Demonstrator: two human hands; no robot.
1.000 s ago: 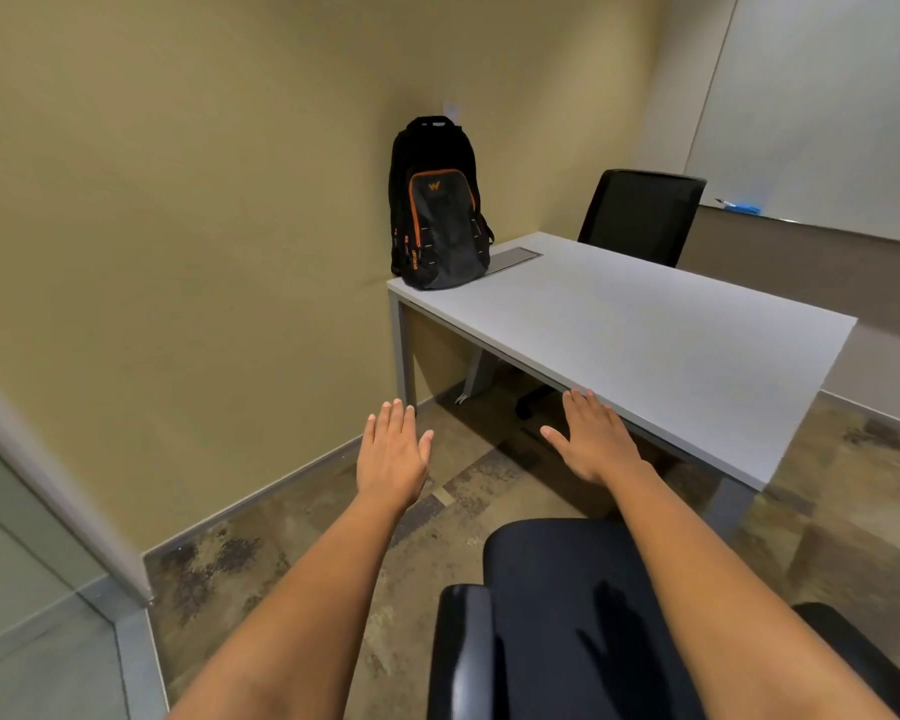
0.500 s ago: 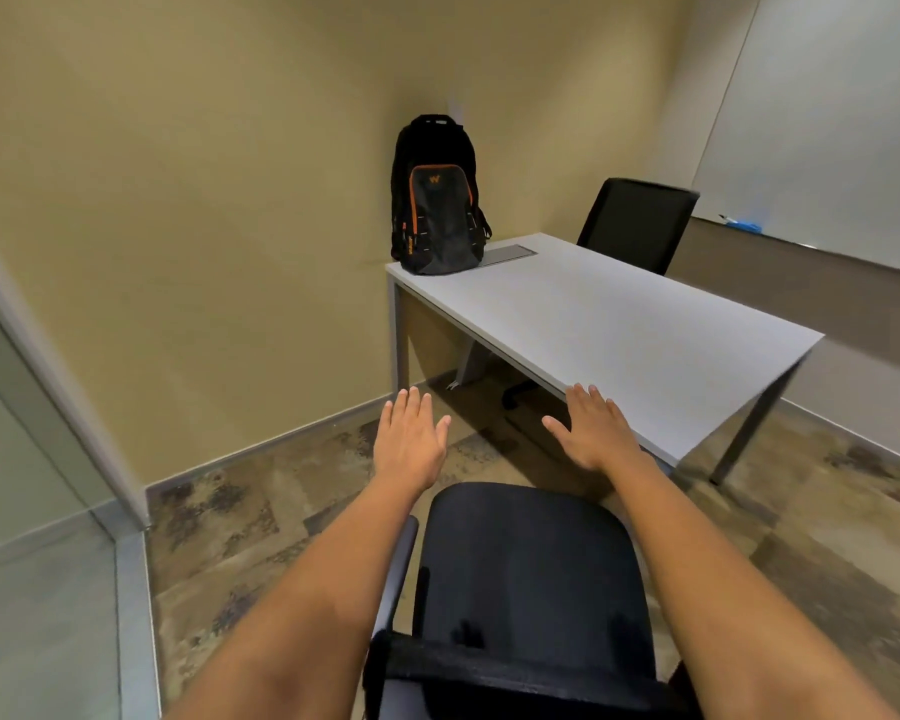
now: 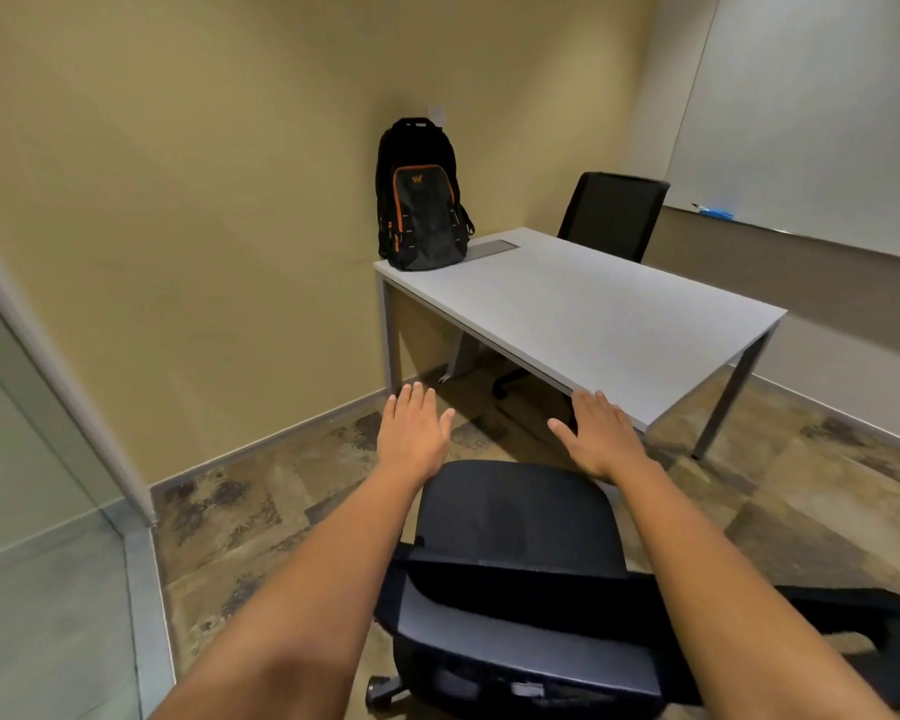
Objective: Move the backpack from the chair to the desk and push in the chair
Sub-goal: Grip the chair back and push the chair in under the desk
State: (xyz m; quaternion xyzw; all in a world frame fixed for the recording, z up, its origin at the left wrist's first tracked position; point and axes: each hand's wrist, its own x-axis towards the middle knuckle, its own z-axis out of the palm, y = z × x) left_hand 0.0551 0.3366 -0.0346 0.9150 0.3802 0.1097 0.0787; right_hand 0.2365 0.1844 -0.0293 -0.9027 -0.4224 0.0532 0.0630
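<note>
Spreading flat with palms down, the fingers of the left hand (image 3: 412,438) and the right hand (image 3: 597,438) are extended and loose, grasping nothing. Both hands hover above the floor (image 3: 261,511) just beyond the far edge of the black chair (image 3: 520,558), whose seat and backrest lie near, between the two bare forearms. The right hand's fingertips sit in line with the near edge of the grey desk (image 3: 583,314); whether they touch it cannot be told. On the desk's far left corner, against the tan wall (image 3: 178,200), the black-and-orange backpack (image 3: 421,200) stands upright. A second chair (image 3: 611,213) is tucked at the desk's far side, below a whiteboard (image 3: 811,111) on the right.
</note>
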